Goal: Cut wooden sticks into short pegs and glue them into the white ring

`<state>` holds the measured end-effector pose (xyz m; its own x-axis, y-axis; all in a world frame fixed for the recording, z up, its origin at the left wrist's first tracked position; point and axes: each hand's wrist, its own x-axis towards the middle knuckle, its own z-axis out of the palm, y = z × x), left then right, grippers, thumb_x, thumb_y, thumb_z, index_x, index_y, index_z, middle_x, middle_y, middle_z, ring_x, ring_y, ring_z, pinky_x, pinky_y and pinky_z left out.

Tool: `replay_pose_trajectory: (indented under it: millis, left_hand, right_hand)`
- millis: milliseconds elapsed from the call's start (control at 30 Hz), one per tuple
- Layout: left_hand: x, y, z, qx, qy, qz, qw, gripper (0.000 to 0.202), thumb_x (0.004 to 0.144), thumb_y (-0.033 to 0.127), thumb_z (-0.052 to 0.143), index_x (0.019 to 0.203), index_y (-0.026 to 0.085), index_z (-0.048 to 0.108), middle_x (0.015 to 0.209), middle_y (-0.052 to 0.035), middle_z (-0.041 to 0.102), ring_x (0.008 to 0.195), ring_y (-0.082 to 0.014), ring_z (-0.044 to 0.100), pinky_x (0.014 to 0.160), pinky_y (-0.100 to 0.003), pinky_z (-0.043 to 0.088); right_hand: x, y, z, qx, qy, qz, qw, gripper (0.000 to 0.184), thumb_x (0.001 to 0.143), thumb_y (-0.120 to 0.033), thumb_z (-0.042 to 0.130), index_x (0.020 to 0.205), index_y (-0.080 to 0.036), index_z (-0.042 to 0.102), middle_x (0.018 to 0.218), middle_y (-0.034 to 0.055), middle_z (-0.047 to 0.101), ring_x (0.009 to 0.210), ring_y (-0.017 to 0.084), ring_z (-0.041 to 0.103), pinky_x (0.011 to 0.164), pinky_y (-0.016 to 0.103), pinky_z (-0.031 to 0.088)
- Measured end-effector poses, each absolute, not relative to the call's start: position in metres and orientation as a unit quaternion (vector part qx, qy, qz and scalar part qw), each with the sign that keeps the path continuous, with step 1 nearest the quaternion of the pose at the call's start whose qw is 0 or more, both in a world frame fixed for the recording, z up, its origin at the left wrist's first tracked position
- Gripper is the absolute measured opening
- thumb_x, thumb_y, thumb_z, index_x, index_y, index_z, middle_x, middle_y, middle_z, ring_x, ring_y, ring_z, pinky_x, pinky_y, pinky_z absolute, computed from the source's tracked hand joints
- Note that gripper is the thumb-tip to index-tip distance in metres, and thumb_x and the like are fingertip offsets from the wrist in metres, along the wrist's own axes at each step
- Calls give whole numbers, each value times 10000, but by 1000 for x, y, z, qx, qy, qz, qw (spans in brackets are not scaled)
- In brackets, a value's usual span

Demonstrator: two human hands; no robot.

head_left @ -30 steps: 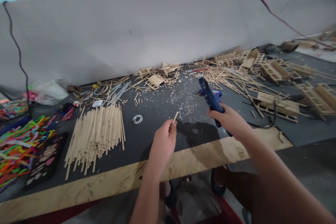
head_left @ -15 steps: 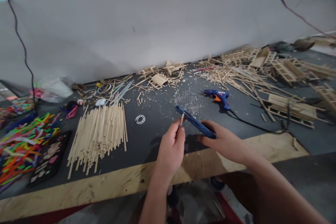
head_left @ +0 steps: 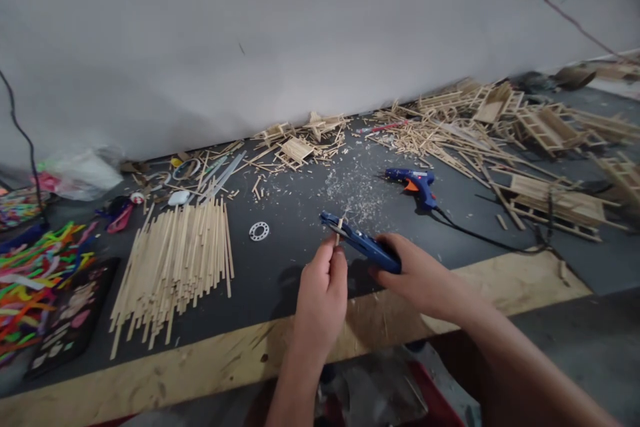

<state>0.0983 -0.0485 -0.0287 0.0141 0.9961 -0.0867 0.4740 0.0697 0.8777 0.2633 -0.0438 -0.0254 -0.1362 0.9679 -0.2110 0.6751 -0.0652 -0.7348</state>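
Note:
My left hand (head_left: 321,290) pinches a short, thin wooden stick (head_left: 340,225) between thumb and fingers, its tip pointing up. Closed around the handles of a blue hand cutter (head_left: 371,248), my right hand (head_left: 417,275) holds the tool slanting up to the left. The cutter's jaws meet the stick just above my left fingertips; whether they have bitten into it I cannot tell. Both hands hover over the near edge of the dark tabletop (head_left: 280,260). Left of them lies a spread bundle of long wooden sticks (head_left: 180,260), with a white ring with holes (head_left: 259,231) nearby.
A blue glue gun (head_left: 417,183) lies to the right, its black cord (head_left: 480,238) running along the table. Wooden frames (head_left: 555,197) and loose sticks (head_left: 440,137) heap up behind. Colourful strips (head_left: 35,287) and a dark patterned case (head_left: 75,317) lie far left.
The view has shifted slightly to the right. The cutter has tilted and its handles look wider apart, while both hands keep their hold on the stick and the tool.

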Motion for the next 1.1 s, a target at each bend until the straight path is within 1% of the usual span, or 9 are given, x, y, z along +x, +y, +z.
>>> replay_pose_trajectory:
  millis: [167,333,500,567,633,767,833,967,1100]
  left_hand:
    - [102,-51,-34,600,634,340,350,384,900,360,334,1169,182,543,680,0,575,577,-116,484,577,-215,382]
    - [106,-55,-38,591,643,348,340,408,908,348,302,1203,163,515,657,-1,567,532,-114,463,531,-217,363]
    - [105,-55,-40,601,648,347,313,391,903,323,306,1179,165,534,671,-11,581,538,-117,474,558,-229,368]
    - [105,-56,-41,602,646,347,315,388,907,322,298,1174,165,531,716,-27,610,576,-125,502,588,-236,378]
    - [104,-58,-41,601,642,350,322,379,910,323,293,1160,167,532,811,-52,644,649,-139,540,631,-246,390]
    - [101,-58,-43,603,634,348,336,352,909,312,292,1109,173,546,949,-78,658,799,-174,576,709,-270,400]
    - [98,-56,-44,604,631,342,346,338,904,306,296,1078,174,554,938,-78,657,807,-182,580,711,-276,399]
    - [93,-48,-47,607,626,323,367,287,889,286,310,973,196,568,821,-50,642,729,-172,566,658,-268,383]
    - [92,-40,-54,591,628,322,392,254,878,285,328,902,207,568,759,-35,616,689,-160,557,610,-248,370]
  right_hand:
    - [260,-43,-34,-637,-651,360,202,267,726,-293,533,974,-195,545,945,73,609,867,229,571,723,320,409]
    - [257,-43,-38,-644,-660,334,195,263,725,-307,536,963,-195,540,949,69,613,833,215,577,704,307,404]
    - [255,-40,-30,-647,-696,274,147,171,752,-358,504,808,-206,558,831,50,629,735,196,572,609,278,357]
    - [255,-39,-27,-641,-719,240,120,200,764,-386,490,784,-204,571,819,62,634,731,202,577,605,280,344]
    - [256,-39,-25,-633,-738,215,89,239,777,-411,466,775,-204,585,803,73,643,723,211,585,595,284,333]
    - [255,-36,-20,-631,-750,197,33,311,795,-449,423,759,-200,605,777,93,662,703,228,601,550,285,315]
    - [255,-32,-18,-633,-747,205,5,346,795,-469,411,746,-191,612,758,101,664,687,231,604,522,280,306]
    - [254,-23,-16,-636,-731,242,-49,414,796,-512,389,736,-174,622,708,98,651,618,210,594,474,263,301]
    - [255,-16,-19,-642,-719,256,-71,462,791,-548,374,741,-167,630,688,93,636,593,199,584,463,260,307]
